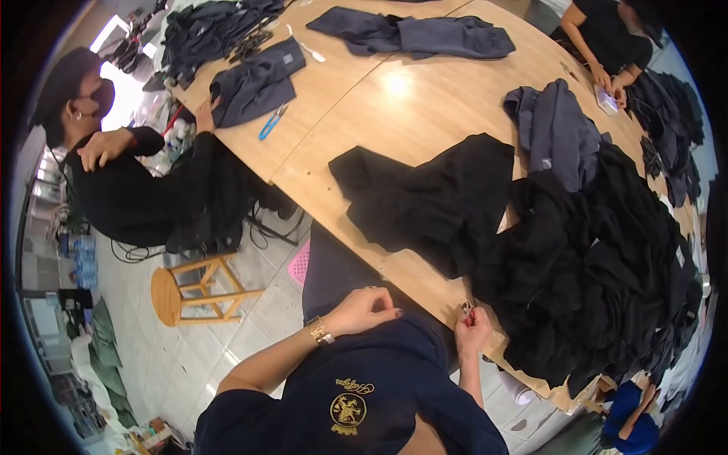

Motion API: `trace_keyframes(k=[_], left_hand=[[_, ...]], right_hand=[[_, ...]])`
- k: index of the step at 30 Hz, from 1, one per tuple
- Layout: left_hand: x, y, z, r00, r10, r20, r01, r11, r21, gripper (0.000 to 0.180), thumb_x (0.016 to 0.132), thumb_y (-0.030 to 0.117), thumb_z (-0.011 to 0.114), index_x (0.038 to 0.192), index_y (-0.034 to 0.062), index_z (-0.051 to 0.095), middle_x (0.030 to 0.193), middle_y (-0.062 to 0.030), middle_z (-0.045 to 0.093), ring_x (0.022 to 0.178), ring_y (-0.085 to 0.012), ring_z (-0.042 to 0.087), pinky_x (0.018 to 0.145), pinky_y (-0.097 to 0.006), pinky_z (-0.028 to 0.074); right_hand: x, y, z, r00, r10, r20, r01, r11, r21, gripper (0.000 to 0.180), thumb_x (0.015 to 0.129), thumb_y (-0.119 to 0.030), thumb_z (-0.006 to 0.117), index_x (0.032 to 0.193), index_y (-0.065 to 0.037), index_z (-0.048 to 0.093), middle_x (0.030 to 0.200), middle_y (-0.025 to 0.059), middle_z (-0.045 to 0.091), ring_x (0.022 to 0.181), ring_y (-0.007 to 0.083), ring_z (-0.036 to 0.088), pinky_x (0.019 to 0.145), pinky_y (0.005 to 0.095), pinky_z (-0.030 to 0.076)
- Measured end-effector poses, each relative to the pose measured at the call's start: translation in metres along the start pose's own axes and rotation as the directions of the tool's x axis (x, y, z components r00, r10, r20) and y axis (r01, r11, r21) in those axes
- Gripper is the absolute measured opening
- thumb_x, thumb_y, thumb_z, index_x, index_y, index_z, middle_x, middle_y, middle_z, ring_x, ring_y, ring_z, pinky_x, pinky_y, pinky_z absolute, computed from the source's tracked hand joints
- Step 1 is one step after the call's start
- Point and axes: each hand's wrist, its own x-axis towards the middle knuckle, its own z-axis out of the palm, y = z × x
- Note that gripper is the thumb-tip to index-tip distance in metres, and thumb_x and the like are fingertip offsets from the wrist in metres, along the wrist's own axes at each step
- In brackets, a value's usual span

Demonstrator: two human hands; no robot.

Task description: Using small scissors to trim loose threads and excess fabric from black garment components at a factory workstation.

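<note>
My left hand (368, 307) rests over my lap in a loose fist, with a gold watch (319, 331) on the wrist; whether it pinches anything is too small to tell. At the table's near edge my right hand (472, 330) is closed around a small red and silver tool (466, 312), which looks like a thread snipper. Just beyond it a black garment (432, 197) lies spread on the wooden table (402, 114). A large heap of black garments (607, 273) rises at the right.
A grey garment (557, 129) lies behind the heap. More dark grey pieces (413, 34) and blue snips (271, 121) lie farther off. A person in black sits at the left (129, 182); another sits at the top right (607, 38). A wooden stool (193, 288) stands on the tiled floor.
</note>
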Motion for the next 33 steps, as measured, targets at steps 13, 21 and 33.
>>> trace_keyframes(k=[13,21,33], left_hand=[[0.067,0.002,-0.001,0.95,0.057,0.307,0.216,0.589,-0.779,0.047,0.092,0.03,0.05,0.132,0.0111,0.034,0.106,-0.008,0.057,0.093,-0.0154,0.058,0.079,-0.026,0.046],[0.145,0.037,-0.003,0.989,-0.147,0.029,0.091,0.434,-0.896,0.028,0.085,0.036,0.06,0.093,0.0113,0.051,0.09,-0.0023,0.056,0.079,-0.0123,0.054,0.063,-0.028,0.044],[0.073,0.081,-0.041,0.97,0.24,-0.025,-0.061,0.146,-0.987,0.023,0.093,0.023,0.046,0.101,0.0032,0.055,0.096,-0.0066,0.061,0.093,-0.0184,0.06,0.088,-0.033,0.05]], right_hand=[[0.022,-0.077,0.02,0.872,0.473,0.125,-0.395,0.529,0.751,0.026,0.081,-0.005,0.059,0.061,-0.006,0.043,0.054,-0.0103,0.037,0.051,-0.0014,0.033,0.044,0.0183,0.025],[0.007,-0.112,0.009,0.883,0.468,0.041,-0.355,0.607,0.711,0.029,0.08,-0.006,0.06,0.058,-0.003,0.041,0.052,-0.0058,0.035,0.052,0.0015,0.032,0.045,0.0215,0.026],[0.086,-0.155,-0.019,0.972,0.227,-0.061,-0.017,0.326,0.945,0.024,0.082,0.001,0.059,0.072,-0.006,0.038,0.075,0.0014,0.052,0.063,0.0049,0.049,0.055,0.019,0.041]])
